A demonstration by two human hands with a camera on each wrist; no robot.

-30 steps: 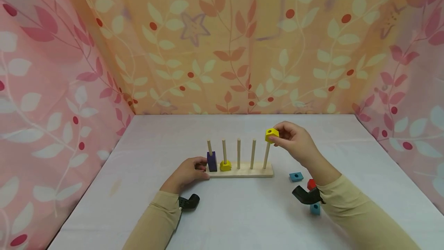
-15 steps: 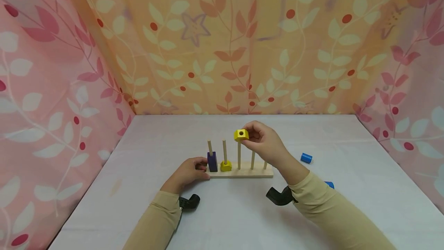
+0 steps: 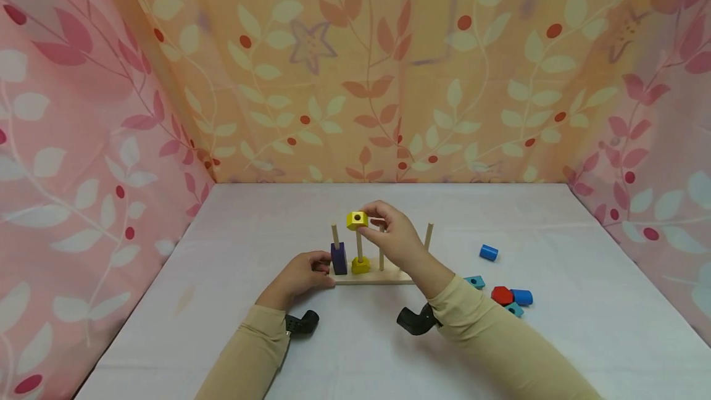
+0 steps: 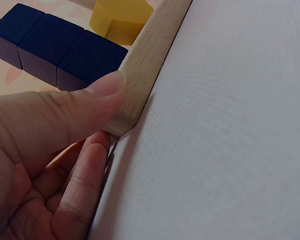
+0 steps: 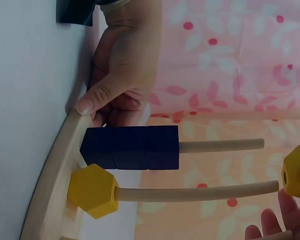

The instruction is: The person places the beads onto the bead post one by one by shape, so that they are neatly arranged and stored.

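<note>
A wooden peg stand (image 3: 372, 279) with several upright pegs stands mid-table. My left hand (image 3: 300, 276) grips its left end, thumb on top of the base and fingers at the end, as the left wrist view shows. Three dark blue-purple blocks (image 5: 130, 147) are stacked on the leftmost peg. One yellow hexagonal block (image 5: 93, 191) sits at the bottom of the second peg (image 5: 200, 193). My right hand (image 3: 397, 242) pinches another yellow hexagonal block (image 3: 352, 224) at the tip of that second peg. In the right wrist view its hole faces the tip, with hardly any gap.
Right of the stand lie a blue cylinder (image 3: 489, 253), a light-blue block (image 3: 474, 282), a red block (image 3: 502, 295), another blue cylinder (image 3: 522, 297) and another light-blue block (image 3: 514, 309). The right sleeve (image 3: 489, 332) passes close to them. Patterned curtains (image 3: 355, 79) enclose the table.
My right hand has carried the yellow block leftward, from above the rightmost peg, past the middle peg, to the second peg. The left hand and the stand have stayed put.
</note>
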